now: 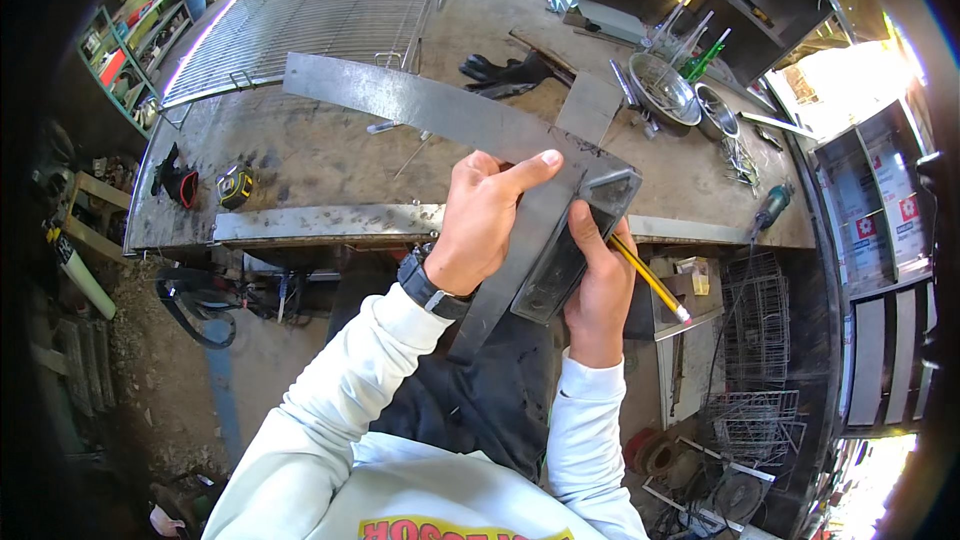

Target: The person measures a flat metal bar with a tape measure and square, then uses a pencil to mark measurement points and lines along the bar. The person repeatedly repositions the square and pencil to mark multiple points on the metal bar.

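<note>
Above the near edge of the workbench I hold a flat grey L-shaped metal piece; one arm reaches far left, the other down toward my lap. My left hand is closed on it near the corner, thumb pressed along the face. A dark, short channel-like metal piece lies against its right side. My right hand grips this dark piece, thumb on top, fingers hidden behind. A yellow pencil with an eraser end sticks out from the same hand to the lower right.
On the workbench lie a wire rack, black gloves, a tape measure and a metal strip along the near edge. Metal bowls and a corded power tool are at right. Wire baskets stand below.
</note>
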{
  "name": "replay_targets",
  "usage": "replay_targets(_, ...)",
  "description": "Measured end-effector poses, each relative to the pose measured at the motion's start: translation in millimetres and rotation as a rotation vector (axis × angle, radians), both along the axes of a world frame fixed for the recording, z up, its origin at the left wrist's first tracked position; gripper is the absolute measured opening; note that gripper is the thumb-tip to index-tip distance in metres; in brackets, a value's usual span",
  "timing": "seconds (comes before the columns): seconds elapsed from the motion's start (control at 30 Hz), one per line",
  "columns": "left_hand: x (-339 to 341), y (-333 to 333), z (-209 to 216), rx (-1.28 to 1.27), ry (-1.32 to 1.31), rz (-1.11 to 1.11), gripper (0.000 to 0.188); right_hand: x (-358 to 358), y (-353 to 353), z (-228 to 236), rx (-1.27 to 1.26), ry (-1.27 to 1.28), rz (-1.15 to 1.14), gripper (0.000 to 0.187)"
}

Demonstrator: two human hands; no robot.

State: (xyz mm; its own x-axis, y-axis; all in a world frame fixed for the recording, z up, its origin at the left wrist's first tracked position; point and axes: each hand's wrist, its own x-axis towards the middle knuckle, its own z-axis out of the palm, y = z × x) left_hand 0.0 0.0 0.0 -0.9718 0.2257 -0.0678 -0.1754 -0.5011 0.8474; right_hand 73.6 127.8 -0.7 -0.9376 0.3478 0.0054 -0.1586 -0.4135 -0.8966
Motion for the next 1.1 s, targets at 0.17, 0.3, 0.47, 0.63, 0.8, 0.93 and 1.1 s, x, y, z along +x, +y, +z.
replay_targets(0.17, 15, 8, 36, 0.179, 0.053, -0.218, 0.020, 17, -4, 16, 0.060, 0.043, -0.161, 0.031)
replay_targets(0.3, 17, 34, 45, 0.251, 0.068, -0.238, 0.019, 29, 5, 35, 0.064, 0.095, -0.242, 0.030)
replay_targets(0.47, 18, 47, 59, 0.188, 0.105, -0.328, 0.019, 44, 15, 55, 0.081, 0.168, -0.302, 0.028)
replay_targets(0.63, 32, 49, 70, 0.110, 0.173, -0.293, 0.021, 47, 37, 60, 0.190, 0.315, -0.521, 0.048)
replay_targets(0.8, 45, 36, 67, 0.012, 0.260, -0.266, 0.021, 73, 62, 95, 0.471, 0.599, -0.545, 0.035)
replay_targets(0.93, 50, 38, 60, 0.041, 0.252, -0.294, 0.020, 87, 63, 115, 0.625, 0.585, -0.268, 0.032)
replay_targets(1.1, 56, 30, 64, 0.044, 0.244, -0.307, 0.019, 93, 65, 127, 0.816, 0.451, -0.224, 0.018)
